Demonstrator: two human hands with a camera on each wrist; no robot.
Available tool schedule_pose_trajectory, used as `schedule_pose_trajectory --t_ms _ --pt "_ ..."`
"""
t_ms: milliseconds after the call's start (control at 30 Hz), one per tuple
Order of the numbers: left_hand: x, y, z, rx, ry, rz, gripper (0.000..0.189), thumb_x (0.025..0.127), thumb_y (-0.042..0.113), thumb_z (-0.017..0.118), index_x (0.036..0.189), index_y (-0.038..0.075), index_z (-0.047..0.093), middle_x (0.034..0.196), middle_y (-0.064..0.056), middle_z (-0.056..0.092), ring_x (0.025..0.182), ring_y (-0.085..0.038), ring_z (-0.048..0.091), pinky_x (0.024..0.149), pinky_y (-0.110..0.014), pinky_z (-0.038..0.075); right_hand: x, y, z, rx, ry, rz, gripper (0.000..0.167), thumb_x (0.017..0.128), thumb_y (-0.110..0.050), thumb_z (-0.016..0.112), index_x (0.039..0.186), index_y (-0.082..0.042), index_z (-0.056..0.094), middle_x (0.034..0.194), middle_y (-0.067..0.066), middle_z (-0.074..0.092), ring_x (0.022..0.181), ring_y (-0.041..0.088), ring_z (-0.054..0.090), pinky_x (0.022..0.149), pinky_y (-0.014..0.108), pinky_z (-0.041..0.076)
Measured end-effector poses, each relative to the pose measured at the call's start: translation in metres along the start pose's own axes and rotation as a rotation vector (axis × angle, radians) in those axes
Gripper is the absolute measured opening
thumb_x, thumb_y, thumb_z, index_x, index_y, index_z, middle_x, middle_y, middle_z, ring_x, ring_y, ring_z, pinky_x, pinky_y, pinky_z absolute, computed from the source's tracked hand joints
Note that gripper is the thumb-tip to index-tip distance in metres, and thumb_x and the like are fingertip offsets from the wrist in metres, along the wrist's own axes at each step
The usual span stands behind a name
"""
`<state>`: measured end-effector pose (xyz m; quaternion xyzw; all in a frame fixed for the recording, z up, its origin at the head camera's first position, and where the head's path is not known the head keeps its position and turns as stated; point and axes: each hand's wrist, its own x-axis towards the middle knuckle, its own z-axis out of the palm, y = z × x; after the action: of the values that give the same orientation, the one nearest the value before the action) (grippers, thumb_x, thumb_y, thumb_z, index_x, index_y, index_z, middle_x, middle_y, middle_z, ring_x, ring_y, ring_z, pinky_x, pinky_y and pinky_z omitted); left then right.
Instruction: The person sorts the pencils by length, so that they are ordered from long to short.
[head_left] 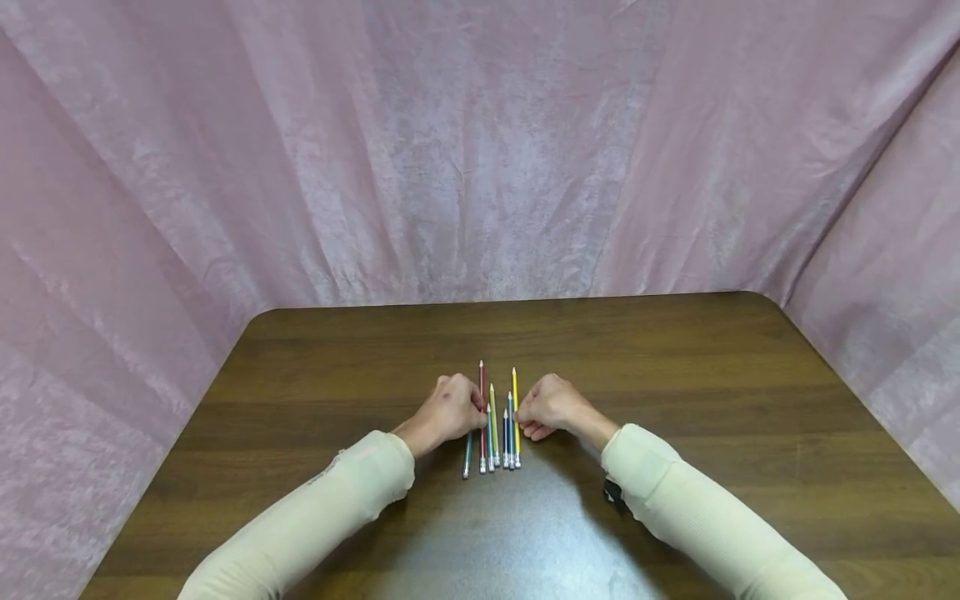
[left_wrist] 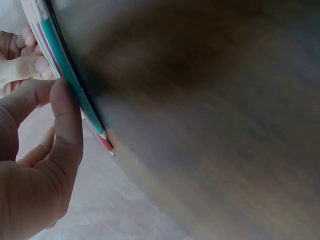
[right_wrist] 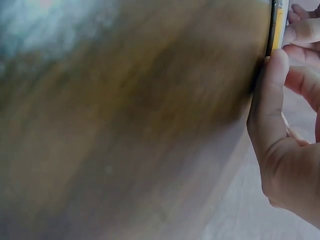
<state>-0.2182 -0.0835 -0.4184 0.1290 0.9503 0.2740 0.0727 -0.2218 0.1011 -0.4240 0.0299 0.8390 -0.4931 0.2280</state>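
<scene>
Several coloured pencils with metal ends lie side by side in a loose row on the wooden table (head_left: 360,517), their points facing away. My left hand (head_left: 450,407) bends over the left side of the row, thumb and forefinger pinching at a pencil; which one I cannot tell. A teal pencil (left_wrist: 70,70) runs past those fingertips, with a red pencil (head_left: 482,375) beside it. At the right end is a yellow pencil (head_left: 514,382), pinched between the thumb and forefinger of my right hand (head_left: 555,406). Between the hands are a yellow-green pencil (head_left: 493,408) and blue pencils (head_left: 510,408).
Pink velvety curtains (head_left: 480,150) hang behind the table and along both sides. The table's far edge has rounded corners. Pale sleeves (head_left: 322,517) cover both forearms, and a small black object (head_left: 612,492) sits by the right wrist.
</scene>
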Motion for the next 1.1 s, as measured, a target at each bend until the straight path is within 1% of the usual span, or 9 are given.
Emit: schedule_pose_trajectory --t_ms 200,367,567,633,767,900,967,1100 --pt "0.003 0.005 0.000 -0.011 -0.033 -0.080 0.025 0.077 0.006 0.081 0.060 0.011 0.062 0.051 0.005 0.062 0.050 -0.009 0.061 0.052 -0.023 0.052 0.001 -0.002 0.001 -0.057 0.006 0.007 0.008 0.084 0.001 0.072 0.078 0.004 0.070 0.064 0.012 0.068 0.051 0.014 0.065 0.054 0.029 0.060" --pt "0.007 0.008 0.000 0.025 -0.042 -0.117 0.029 0.077 0.007 0.081 0.057 0.011 0.061 0.047 0.006 0.060 0.044 -0.007 0.060 0.053 -0.021 0.052 0.003 -0.005 0.002 -0.097 0.000 0.016 0.008 0.082 0.000 0.072 0.076 0.003 0.069 0.064 0.012 0.069 0.050 0.014 0.066 0.053 0.029 0.060" --pt "0.009 0.012 -0.002 0.054 -0.048 -0.147 0.026 0.073 0.007 0.082 0.057 0.009 0.062 0.044 0.005 0.059 0.042 -0.007 0.060 0.055 -0.022 0.053 0.006 -0.010 0.002 -0.214 -0.001 0.013 0.016 0.082 -0.001 0.070 0.067 0.003 0.068 0.060 0.012 0.068 0.045 0.014 0.064 0.049 0.027 0.059" --pt "0.009 0.014 -0.003 0.057 -0.051 -0.154 0.025 0.073 0.008 0.083 0.058 0.009 0.062 0.045 0.004 0.060 0.041 -0.007 0.060 0.055 -0.022 0.053 0.007 -0.011 0.002 -0.233 0.003 0.017 0.017 0.083 -0.001 0.071 0.066 0.003 0.068 0.059 0.012 0.068 0.044 0.013 0.064 0.048 0.027 0.058" --pt "0.012 0.014 -0.002 0.054 -0.062 -0.161 0.025 0.074 0.009 0.083 0.060 0.009 0.063 0.047 0.002 0.062 0.041 -0.006 0.060 0.057 -0.022 0.053 0.008 -0.012 0.001 -0.223 0.001 0.027 0.016 0.083 -0.001 0.071 0.068 0.003 0.068 0.060 0.013 0.068 0.044 0.013 0.064 0.049 0.026 0.058" --pt "0.013 0.015 -0.001 0.063 -0.062 -0.159 0.025 0.073 0.010 0.084 0.059 0.010 0.064 0.047 0.003 0.062 0.041 -0.006 0.060 0.057 -0.022 0.053 0.008 -0.011 0.000 -0.176 -0.017 0.031 0.015 0.084 0.000 0.068 0.069 0.004 0.068 0.059 0.012 0.067 0.045 0.013 0.063 0.049 0.026 0.058" --pt "0.013 0.015 0.000 0.062 -0.064 -0.179 0.025 0.072 0.011 0.086 0.060 0.010 0.063 0.046 0.003 0.061 0.041 -0.007 0.060 0.058 -0.023 0.054 0.008 -0.010 -0.001 -0.153 -0.029 0.038 0.014 0.084 0.001 0.067 0.071 0.005 0.068 0.059 0.012 0.067 0.045 0.012 0.063 0.050 0.026 0.058" --pt "0.013 0.016 0.001 0.063 -0.076 -0.221 0.026 0.073 0.014 0.087 0.061 0.010 0.064 0.047 0.003 0.061 0.043 -0.009 0.062 0.064 -0.027 0.056 0.009 -0.008 -0.002 -0.129 -0.045 0.050 0.011 0.086 0.001 0.066 0.075 0.004 0.067 0.061 0.012 0.066 0.046 0.012 0.062 0.051 0.026 0.059"
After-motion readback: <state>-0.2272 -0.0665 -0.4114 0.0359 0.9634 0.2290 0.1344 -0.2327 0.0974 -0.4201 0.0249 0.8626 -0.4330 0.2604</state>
